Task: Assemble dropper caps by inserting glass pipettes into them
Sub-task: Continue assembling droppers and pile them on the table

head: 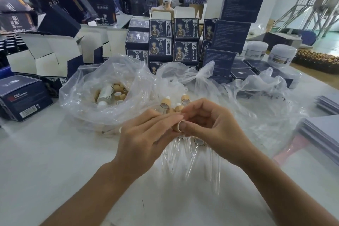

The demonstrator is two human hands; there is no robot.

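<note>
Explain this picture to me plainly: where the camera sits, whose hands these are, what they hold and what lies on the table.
There is no machine here. The single picture comes from a camera worn on a person's head, looking forward and down. The left hand and right hand meet over a white table, and together they pinch one tan dropper cap. Under the hands lie clear glass pipettes. Behind them, a plastic bag holds more caps. Dark blue boxes are stacked further back.
</note>
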